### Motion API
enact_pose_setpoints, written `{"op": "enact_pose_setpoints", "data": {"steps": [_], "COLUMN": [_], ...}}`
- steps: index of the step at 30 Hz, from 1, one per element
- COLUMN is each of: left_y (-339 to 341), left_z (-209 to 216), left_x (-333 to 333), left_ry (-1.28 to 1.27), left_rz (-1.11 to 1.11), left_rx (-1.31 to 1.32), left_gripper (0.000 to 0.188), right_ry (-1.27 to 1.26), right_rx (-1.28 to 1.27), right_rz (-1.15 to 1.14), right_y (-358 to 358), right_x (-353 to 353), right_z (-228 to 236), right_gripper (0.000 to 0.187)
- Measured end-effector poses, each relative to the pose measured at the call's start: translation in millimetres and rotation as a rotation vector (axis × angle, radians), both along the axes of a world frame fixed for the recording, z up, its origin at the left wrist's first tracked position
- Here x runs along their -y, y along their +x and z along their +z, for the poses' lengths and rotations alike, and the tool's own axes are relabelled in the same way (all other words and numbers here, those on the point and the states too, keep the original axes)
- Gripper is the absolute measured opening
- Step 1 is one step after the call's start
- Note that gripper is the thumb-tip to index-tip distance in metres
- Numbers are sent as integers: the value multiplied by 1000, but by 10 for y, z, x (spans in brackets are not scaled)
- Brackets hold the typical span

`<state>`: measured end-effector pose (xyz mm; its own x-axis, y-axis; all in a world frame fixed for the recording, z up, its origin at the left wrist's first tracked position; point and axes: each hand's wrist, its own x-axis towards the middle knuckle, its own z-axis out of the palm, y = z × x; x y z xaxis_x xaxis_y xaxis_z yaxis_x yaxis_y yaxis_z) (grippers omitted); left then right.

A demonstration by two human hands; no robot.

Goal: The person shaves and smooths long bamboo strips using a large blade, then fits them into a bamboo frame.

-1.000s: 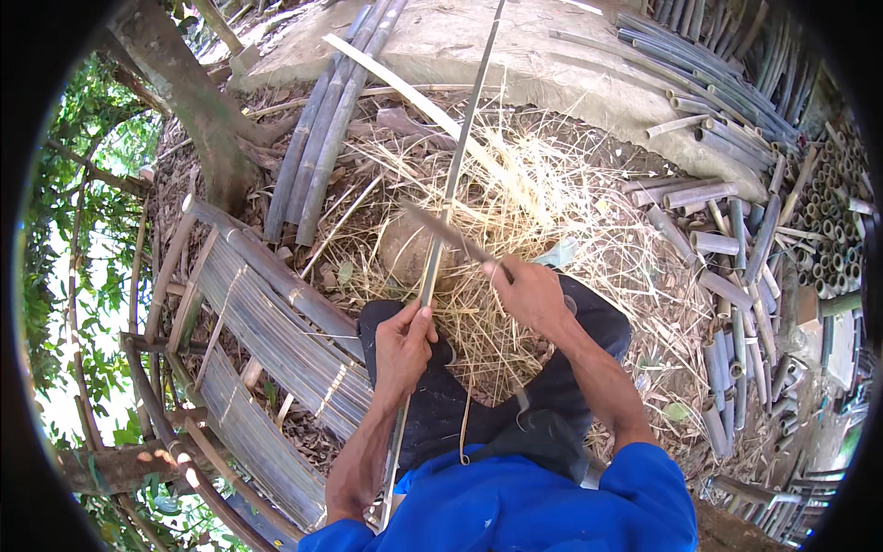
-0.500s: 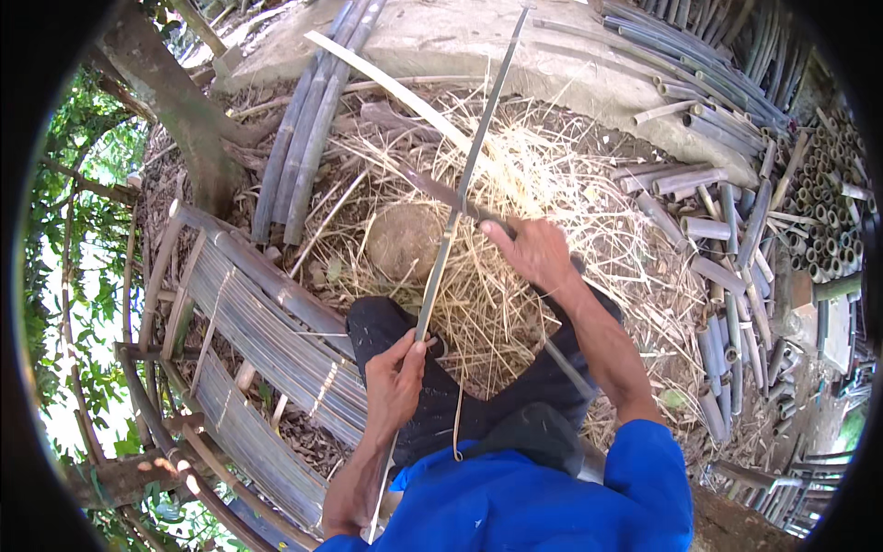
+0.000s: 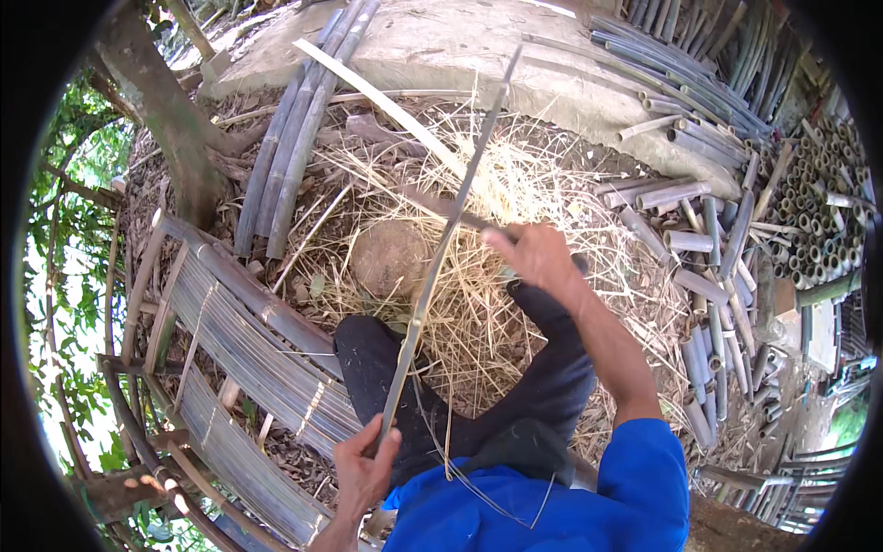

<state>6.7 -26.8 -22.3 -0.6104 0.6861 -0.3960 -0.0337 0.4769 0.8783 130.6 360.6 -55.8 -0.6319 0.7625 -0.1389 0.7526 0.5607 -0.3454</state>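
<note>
outdoor work yard, bare earth ground point(image 3: 303, 442) covered with dry leaves and bamboo litter. pale heap of straw-like bamboo shavings point(image 3: 515, 212) spread across the middle of the ground. rounded stone point(image 3: 388, 258) seated in the shavings, just left of the strip. grey concrete slab point(image 3: 478, 46) along the far edge of the ground. tree trunk point(image 3: 166, 120) rising at the far left corner. bundle of long grey bamboo poles point(image 3: 290, 147) laid between trunk and shavings. woven bamboo mat point(image 3: 239, 350) stretched along the left edge, bound across by thin ties. short cut bamboo tubes point(image 3: 708, 276) scattered along the right edge; stacked tubes point(image 3: 828, 202) with open ends further right.

left hand point(image 3: 363, 474), near edge of the ground: grip clenched around the lower end of a long thin bamboo strip point(image 3: 441, 248). strip running upward and slightly right from that hand, over the dark-trousered knees point(image 3: 543, 386), across the shavings, tip ending above the slab.

right hand point(image 3: 533, 258), over the shavings: grip clenched on the handle of a dark blade point(image 3: 446, 210). blade extending left from the hand and meeting the strip at about mid-length. blue sleeves point(image 3: 644, 478) at the near edge.
</note>
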Motion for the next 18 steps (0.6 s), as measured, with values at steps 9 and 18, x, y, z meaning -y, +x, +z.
{"op": "enact_pose_setpoints", "data": {"steps": [9, 18], "left_y": [-8, -289], "left_z": [2, -199], "left_x": [782, -802], "left_ry": [-110, 86], "left_rz": [66, -192], "left_rx": [162, 283], "left_gripper": [29, 34], "right_ry": [216, -19], "right_rx": [-63, -304], "right_rz": [-396, -91], "right_y": [355, -91], "right_x": [-1723, 228], "right_z": [56, -299], "right_gripper": [104, 76]}}
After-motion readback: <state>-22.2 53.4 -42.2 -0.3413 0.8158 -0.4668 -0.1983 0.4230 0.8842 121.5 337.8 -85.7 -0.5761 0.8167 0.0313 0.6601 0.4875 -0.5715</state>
